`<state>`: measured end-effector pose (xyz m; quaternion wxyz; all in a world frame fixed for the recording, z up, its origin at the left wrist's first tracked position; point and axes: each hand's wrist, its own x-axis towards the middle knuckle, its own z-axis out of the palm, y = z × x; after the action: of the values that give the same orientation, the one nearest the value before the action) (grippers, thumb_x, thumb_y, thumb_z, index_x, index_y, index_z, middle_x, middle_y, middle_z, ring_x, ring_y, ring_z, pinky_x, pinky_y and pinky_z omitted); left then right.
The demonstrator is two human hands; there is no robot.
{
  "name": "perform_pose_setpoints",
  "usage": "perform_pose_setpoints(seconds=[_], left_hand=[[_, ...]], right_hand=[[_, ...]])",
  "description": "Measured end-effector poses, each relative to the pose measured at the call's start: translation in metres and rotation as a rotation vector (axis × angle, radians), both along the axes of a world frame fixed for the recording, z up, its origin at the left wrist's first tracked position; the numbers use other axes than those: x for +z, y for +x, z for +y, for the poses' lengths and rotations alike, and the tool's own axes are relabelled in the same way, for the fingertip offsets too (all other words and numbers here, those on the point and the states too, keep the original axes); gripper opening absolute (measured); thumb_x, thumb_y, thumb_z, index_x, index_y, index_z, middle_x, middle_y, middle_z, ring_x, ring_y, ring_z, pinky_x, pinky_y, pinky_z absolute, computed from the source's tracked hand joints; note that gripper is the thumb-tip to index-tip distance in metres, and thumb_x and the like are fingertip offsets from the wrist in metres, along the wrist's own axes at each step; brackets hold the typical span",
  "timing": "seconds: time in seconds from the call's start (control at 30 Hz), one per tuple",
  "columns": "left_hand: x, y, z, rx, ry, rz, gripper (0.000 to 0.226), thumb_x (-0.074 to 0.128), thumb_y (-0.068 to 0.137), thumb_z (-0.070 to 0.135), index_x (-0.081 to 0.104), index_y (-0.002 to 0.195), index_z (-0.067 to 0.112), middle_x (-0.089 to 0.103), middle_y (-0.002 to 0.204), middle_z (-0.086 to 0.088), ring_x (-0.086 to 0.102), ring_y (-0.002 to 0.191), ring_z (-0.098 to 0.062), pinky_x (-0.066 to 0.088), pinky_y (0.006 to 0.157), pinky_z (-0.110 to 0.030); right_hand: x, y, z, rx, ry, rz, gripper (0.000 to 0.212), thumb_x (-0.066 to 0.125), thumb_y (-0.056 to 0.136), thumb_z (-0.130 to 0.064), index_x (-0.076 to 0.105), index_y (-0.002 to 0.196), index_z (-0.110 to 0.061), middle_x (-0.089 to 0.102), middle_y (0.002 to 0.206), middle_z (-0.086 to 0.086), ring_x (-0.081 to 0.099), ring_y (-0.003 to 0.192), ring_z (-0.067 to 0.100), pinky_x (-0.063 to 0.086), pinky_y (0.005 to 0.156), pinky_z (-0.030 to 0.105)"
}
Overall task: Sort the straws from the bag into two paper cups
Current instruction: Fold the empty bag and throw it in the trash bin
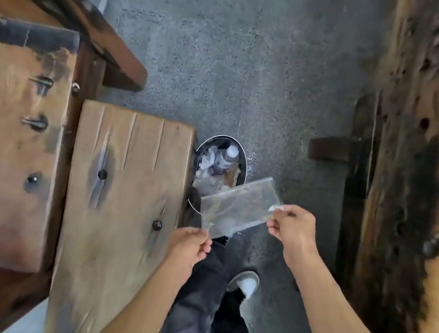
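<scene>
Both hands are pinching a flat, clear plastic bag: left hand grasping its near corner, right hand its far end, over a round metal waste bin. Bag is looking empty (no straws or cups visible); sorting apparently finishing.

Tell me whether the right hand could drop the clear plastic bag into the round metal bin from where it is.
Probably yes. The right hand pinches one end of the clear plastic bag, which already hangs partly over the round metal bin's open top. Nothing lies between them, but the left hand holds the other end and would have to let go.
</scene>
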<state>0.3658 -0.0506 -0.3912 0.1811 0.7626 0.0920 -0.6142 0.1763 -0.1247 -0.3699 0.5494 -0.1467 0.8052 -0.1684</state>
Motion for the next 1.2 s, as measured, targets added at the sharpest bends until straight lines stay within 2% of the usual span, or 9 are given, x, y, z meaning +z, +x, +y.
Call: perform_pose_setpoints(seconds=[0.07, 0.27, 0.43, 0.67, 0.77, 0.9, 1.0, 1.1, 1.2], left_hand=[[-0.015, -0.006, -0.001, 0.091, 0.019, 0.021, 0.013, 0.057, 0.095, -0.004, 0.063, 0.084, -0.002, 0.061, 0.066, -0.013, 0.050, 0.053, -0.018, 0.045, 0.056, -0.027], [-0.060, -0.019, 0.003, 0.279, 0.058, 0.073, 0.016, 0.053, 0.098, -0.001, 0.061, 0.084, 0.001, 0.057, 0.067, -0.010, 0.047, 0.053, -0.016, 0.042, 0.046, -0.020], [-0.084, -0.021, 0.014, 0.451, 0.066, 0.057, 0.011, 0.056, 0.098, 0.000, 0.062, 0.090, -0.001, 0.059, 0.071, -0.011, 0.051, 0.059, -0.016, 0.049, 0.056, -0.022], [-0.116, -0.027, 0.012, 0.540, 0.080, 0.029, 0.004, 0.060, 0.094, -0.002, 0.064, 0.096, -0.002, 0.060, 0.070, -0.011, 0.053, 0.058, -0.017, 0.051, 0.045, -0.018], [-0.122, -0.030, 0.010, 0.553, 0.079, 0.030, 0.004, 0.061, 0.094, -0.002, 0.063, 0.091, 0.000, 0.059, 0.069, -0.011, 0.052, 0.057, -0.017, 0.050, 0.043, -0.018], [-0.122, -0.032, 0.010, 0.551, 0.073, 0.035, 0.009, 0.061, 0.094, -0.001, 0.064, 0.102, -0.001, 0.059, 0.072, -0.012, 0.052, 0.060, -0.017, 0.051, 0.047, -0.019], [-0.113, -0.033, 0.007, 0.514, 0.060, 0.024, 0.006, 0.062, 0.094, 0.004, 0.065, 0.100, 0.003, 0.061, 0.071, -0.011, 0.054, 0.059, -0.016, 0.051, 0.046, -0.019], [-0.096, -0.034, -0.002, 0.427, 0.008, -0.014, 0.012, 0.063, 0.096, 0.016, 0.067, 0.098, 0.005, 0.063, 0.072, -0.007, 0.055, 0.059, -0.015, 0.048, 0.054, -0.023], [-0.068, -0.036, -0.020, 0.354, -0.106, -0.057, 0.018, 0.062, 0.097, 0.021, 0.065, 0.105, 0.005, 0.063, 0.073, -0.006, 0.053, 0.056, -0.014, 0.044, 0.048, -0.022]], right_hand=[[-0.019, -0.003, -0.006, 0.020, 0.009, 0.006, 0.021, 0.056, 0.096, 0.000, 0.062, 0.078, -0.008, 0.059, 0.070, 0.010, 0.054, 0.058, 0.017, 0.051, 0.052, 0.025], [-0.075, -0.001, -0.030, 0.151, 0.006, 0.013, 0.008, 0.059, 0.096, -0.002, 0.065, 0.092, 0.000, 0.062, 0.073, 0.010, 0.056, 0.052, 0.013, 0.050, 0.050, 0.023], [-0.108, 0.011, -0.044, 0.277, 0.041, -0.017, 0.010, 0.060, 0.094, 0.001, 0.067, 0.089, -0.005, 0.067, 0.078, 0.012, 0.061, 0.061, 0.015, 0.055, 0.061, 0.025], [-0.148, 0.017, -0.048, 0.344, 0.065, -0.019, 0.010, 0.060, 0.094, 0.002, 0.068, 0.091, -0.003, 0.067, 0.077, 0.012, 0.060, 0.059, 0.015, 0.053, 0.056, 0.023], [-0.158, 0.018, -0.050, 0.357, 0.071, 0.000, 0.009, 0.061, 0.093, 0.002, 0.068, 0.093, -0.003, 0.068, 0.080, 0.013, 0.060, 0.058, 0.014, 0.054, 0.055, 0.022], [-0.157, 0.019, -0.054, 0.328, 0.040, -0.001, 0.006, 0.061, 0.095, -0.003, 0.067, 0.093, -0.006, 0.067, 0.081, 0.010, 0.061, 0.061, 0.014, 0.054, 0.055, 0.021], [-0.145, 0.018, -0.054, 0.319, 0.010, -0.009, 0.011, 0.061, 0.096, -0.008, 0.063, 0.086, -0.012, 0.065, 0.080, 0.006, 0.061, 0.064, 0.016, 0.054, 0.057, 0.024], [-0.125, 0.017, -0.050, 0.321, -0.039, -0.014, 0.013, 0.061, 0.097, -0.016, 0.062, 0.084, -0.016, 0.063, 0.082, 0.003, 0.060, 0.067, 0.017, 0.053, 0.060, 0.027], [-0.095, 0.015, -0.046, 0.267, -0.106, -0.038, 0.014, 0.061, 0.097, -0.026, 0.063, 0.090, -0.014, 0.061, 0.081, 0.000, 0.058, 0.070, 0.017, 0.052, 0.066, 0.033]])
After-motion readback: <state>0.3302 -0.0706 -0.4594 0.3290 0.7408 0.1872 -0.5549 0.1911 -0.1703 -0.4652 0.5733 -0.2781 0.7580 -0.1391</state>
